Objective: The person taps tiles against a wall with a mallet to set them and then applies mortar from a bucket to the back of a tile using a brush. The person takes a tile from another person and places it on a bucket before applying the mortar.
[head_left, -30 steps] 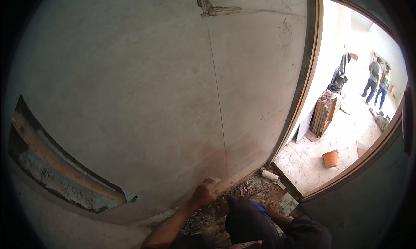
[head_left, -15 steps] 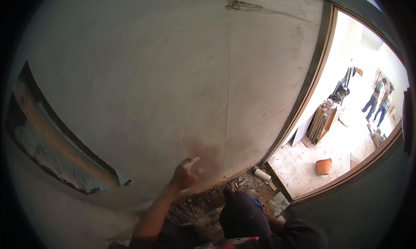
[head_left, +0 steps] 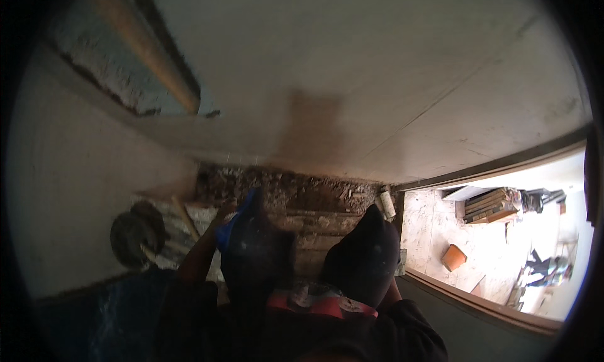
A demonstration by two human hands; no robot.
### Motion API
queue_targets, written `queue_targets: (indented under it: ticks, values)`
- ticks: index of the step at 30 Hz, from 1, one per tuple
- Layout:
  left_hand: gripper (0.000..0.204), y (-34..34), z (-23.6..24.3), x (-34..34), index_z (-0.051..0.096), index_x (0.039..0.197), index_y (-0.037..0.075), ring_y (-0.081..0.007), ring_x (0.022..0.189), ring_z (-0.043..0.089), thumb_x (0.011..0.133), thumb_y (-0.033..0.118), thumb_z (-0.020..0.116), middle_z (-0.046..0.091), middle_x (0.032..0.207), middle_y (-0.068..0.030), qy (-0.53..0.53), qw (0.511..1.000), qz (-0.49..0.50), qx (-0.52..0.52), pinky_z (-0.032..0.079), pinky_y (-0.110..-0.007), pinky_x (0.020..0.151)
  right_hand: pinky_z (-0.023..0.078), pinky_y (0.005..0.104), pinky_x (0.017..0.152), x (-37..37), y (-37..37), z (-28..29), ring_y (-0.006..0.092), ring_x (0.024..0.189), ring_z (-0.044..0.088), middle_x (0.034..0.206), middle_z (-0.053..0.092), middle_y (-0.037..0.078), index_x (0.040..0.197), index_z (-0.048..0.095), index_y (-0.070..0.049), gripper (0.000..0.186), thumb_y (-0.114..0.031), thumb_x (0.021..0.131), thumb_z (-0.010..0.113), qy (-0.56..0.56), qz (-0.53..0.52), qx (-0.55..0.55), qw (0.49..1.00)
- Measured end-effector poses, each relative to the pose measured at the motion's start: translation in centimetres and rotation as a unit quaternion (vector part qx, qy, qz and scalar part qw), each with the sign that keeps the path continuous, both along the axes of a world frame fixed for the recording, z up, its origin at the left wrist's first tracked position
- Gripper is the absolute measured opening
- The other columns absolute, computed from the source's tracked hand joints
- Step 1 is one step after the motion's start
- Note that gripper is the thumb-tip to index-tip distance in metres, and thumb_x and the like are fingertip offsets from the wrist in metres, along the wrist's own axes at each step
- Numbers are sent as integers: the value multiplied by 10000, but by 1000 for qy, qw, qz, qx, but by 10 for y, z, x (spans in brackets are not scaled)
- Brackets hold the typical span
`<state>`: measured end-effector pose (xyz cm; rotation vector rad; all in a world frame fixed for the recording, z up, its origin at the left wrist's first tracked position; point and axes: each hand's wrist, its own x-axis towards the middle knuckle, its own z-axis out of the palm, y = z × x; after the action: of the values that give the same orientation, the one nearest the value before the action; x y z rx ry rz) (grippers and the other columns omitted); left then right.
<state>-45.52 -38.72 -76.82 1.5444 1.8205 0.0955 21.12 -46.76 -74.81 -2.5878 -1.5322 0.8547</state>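
Note:
My left hand [head_left: 225, 211] is low at the left, beside my dark-clad left knee and a blue cloth or item [head_left: 228, 230]; its fingers are too dim and hidden to read. My right forearm [head_left: 392, 291] reaches down beside my right knee [head_left: 362, 255], which hides that hand. Between and beyond my knees is rubble [head_left: 314, 192] along the wall's foot, with a white cylinder [head_left: 387, 203] at its right end. A pale rod [head_left: 185, 217] and a dark round container [head_left: 129, 239] lie at the left.
A grey wall [head_left: 377, 60] stands ahead, with a recess holding a pipe [head_left: 151, 53] at upper left. A doorway [head_left: 478, 299] at right opens onto a bright floor with an orange bucket [head_left: 454, 257], stacked boards [head_left: 487, 208] and people [head_left: 547, 271] farther back.
The view has tilted down to my legs. My left hand has left the wall and dropped beside my left knee. The round container and rod have come into view at left.

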Motion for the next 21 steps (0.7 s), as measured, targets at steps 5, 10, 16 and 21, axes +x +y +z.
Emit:
queue_targets:
  ticks: [5,10,16,21]
  values:
    - [415,-88,-25,24,575,1314,19,-369,1160,623,1002,293,564,645,1237,-230,-62,983,133,-112,506,-449,973,360,571,1079,3,0,28,440,1346,449,1458,497,225,1469,484,-145,510,-339,999,527,25,14,-36,999]
    - [400,-97,-31,39,562,1328,35,-382,1195,594,1028,292,503,630,1245,-233,-87,973,184,-108,490,-474,990,374,552,1071,-10,23,32,419,1338,463,1440,517,215,1461,495,-144,494,-324,1003,529,63,30,-44,997]
    - [390,-102,-31,25,546,1345,54,-397,1237,560,1059,291,428,612,1256,-236,-32,966,256,-34,470,-503,1011,390,530,1062,-34,61,34,392,1329,480,1420,540,203,1452,507,-143,475,-307,1007,532,116,65,-49,990]
    - [386,-104,-33,31,534,1355,62,-413,1264,535,1073,279,385,589,1273,-240,59,932,355,41,457,-526,1025,404,512,1054,-56,99,37,371,1322,495,1402,560,193,1444,518,-142,459,-293,1011,534,161,96,-50,981]
